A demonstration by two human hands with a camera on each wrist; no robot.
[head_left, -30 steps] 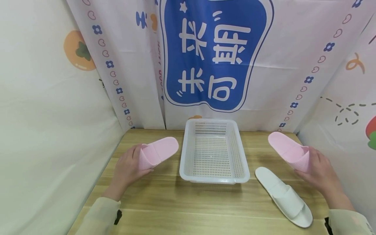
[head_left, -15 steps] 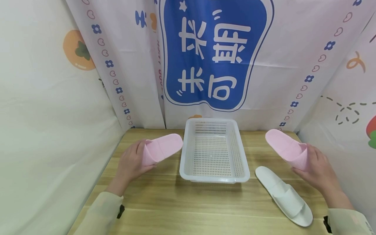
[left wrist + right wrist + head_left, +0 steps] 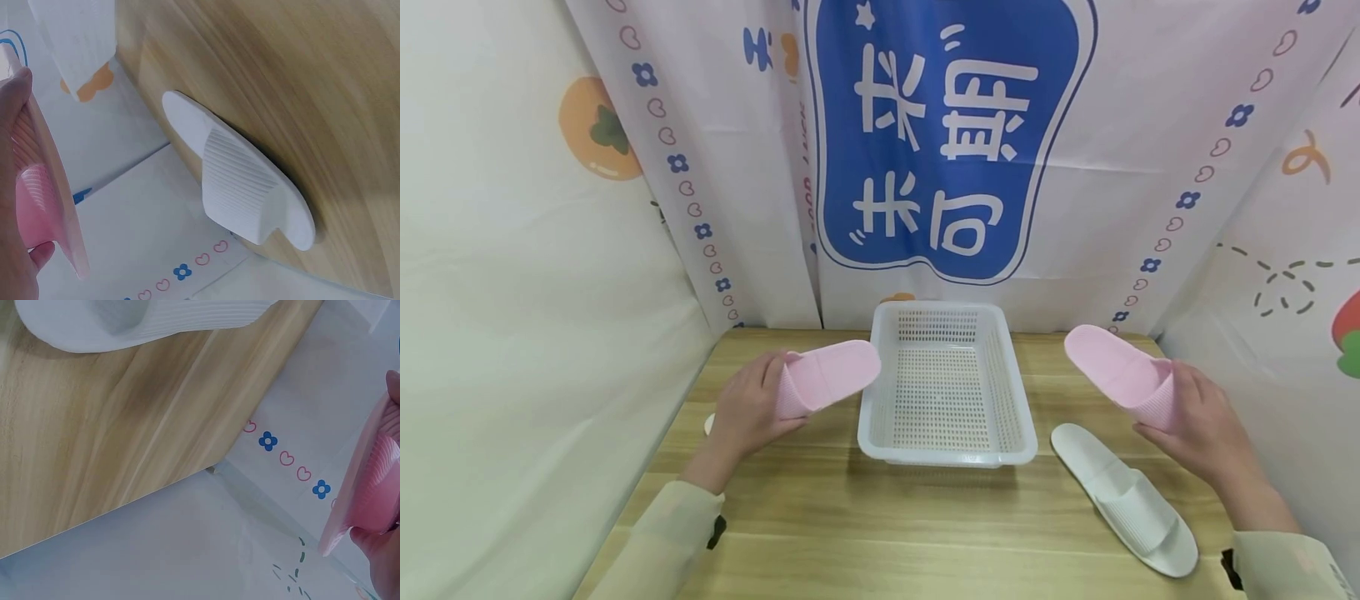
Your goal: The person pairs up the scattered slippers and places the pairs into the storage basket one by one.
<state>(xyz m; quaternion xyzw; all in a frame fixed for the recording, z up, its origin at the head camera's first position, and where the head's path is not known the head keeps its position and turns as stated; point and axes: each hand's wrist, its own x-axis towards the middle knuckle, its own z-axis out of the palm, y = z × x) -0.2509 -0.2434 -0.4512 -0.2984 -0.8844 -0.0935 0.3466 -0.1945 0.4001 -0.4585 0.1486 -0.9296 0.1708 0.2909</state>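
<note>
My left hand grips a pink slipper by its ribbed strap, and the slipper's far end overlaps the left rim of the white plastic basket in the head view. To the right, my right hand holds a matching pink slipper round its strap, tilted up over the table. One white slipper lies on the table in front of the right hand. The left wrist view shows another white slipper on the wood; in the head view the left hand hides most of it.
The basket stands at the middle back of the wooden table, with nothing inside it. A printed cloth hangs right behind the table, and pale cloth walls close in both sides.
My left hand has carried its pink slipper rightward to the basket's edge, uncovering a bit of white slipper behind. The right hand has moved slightly left and up with its pink slipper.
</note>
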